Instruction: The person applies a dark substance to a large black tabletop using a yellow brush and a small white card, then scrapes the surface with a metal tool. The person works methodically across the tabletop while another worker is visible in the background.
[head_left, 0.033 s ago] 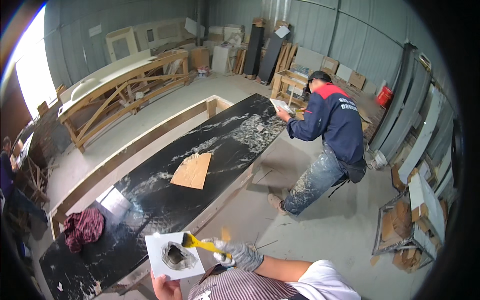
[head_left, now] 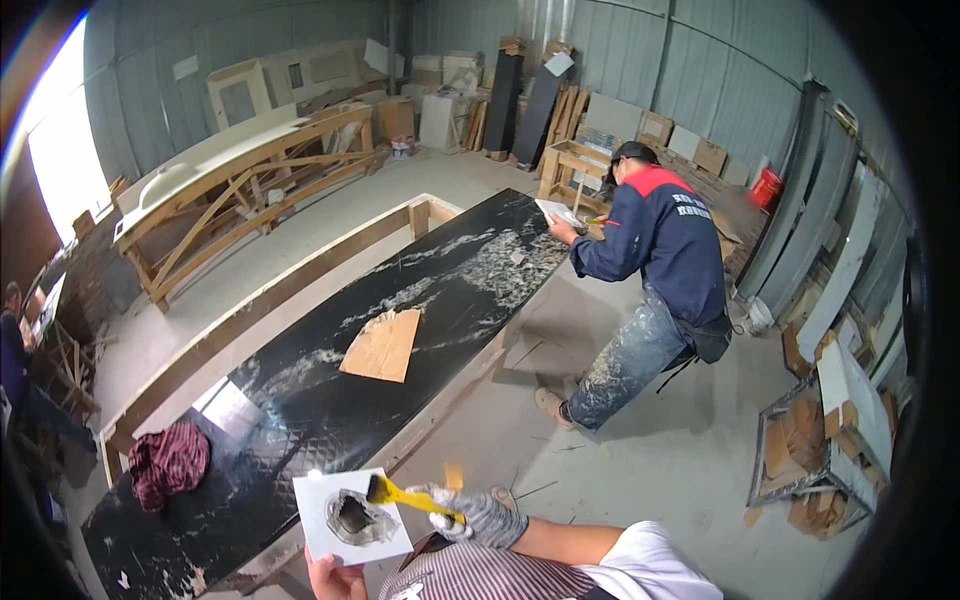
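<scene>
My left hand (head_left: pixel 335 577), bare, grips the lower left edge of a white square board (head_left: pixel 318 505). A wet grey paste (head_left: pixel 375 525) is smeared around a dark patch in the board's middle. In my gloved right hand (head_left: pixel 478 513) is a yellow-handled putty knife (head_left: pixel 415 498), its fingers wrapped round the handle. The dark blade is over the board's upper right edge, just above the paste; whether it touches the board I cannot tell. Both hands are in front of my body, by the near side of a long black slab (head_left: pixel 330 425) with white veining.
On the slab lie a cardboard piece (head_left: pixel 383 345) and a crumpled dark red cloth (head_left: pixel 168 465). A co-worker (head_left: pixel 650 240) bends at its far right end, holding another white board (head_left: pixel 560 212). A wooden frame (head_left: pixel 290 275) lines the left side; a metal rack (head_left: pixel 815 450) stands right.
The putty knife's blade has shifted slightly down and right over the board. The board has barely moved, and both hands keep their hold.
</scene>
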### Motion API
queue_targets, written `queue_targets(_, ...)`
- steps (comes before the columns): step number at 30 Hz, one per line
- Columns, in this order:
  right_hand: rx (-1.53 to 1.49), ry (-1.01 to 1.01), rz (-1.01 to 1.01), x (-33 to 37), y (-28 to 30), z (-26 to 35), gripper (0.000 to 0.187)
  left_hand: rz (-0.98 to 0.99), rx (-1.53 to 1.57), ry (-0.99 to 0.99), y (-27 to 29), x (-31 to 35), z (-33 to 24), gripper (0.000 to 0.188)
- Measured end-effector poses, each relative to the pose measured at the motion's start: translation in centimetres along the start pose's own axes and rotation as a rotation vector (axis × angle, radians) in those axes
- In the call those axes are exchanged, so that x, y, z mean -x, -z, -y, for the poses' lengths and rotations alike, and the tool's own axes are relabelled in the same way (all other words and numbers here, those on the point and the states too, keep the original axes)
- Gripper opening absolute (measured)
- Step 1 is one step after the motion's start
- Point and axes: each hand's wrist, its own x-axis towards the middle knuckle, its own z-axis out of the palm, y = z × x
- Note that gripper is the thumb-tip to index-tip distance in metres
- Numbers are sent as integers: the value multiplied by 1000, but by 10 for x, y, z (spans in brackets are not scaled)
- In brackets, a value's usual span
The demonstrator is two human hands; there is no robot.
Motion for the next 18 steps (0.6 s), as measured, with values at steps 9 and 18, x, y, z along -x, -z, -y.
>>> queue_targets(9, -75, -51, 13, 1, 35, -37, 43, 215, 90, 257, 44, -10, 6, 38)
queue_targets(18, -90, -44, -8, -1, 38, -38, 42, 264, 31, 265, 43, -8, 6, 25)
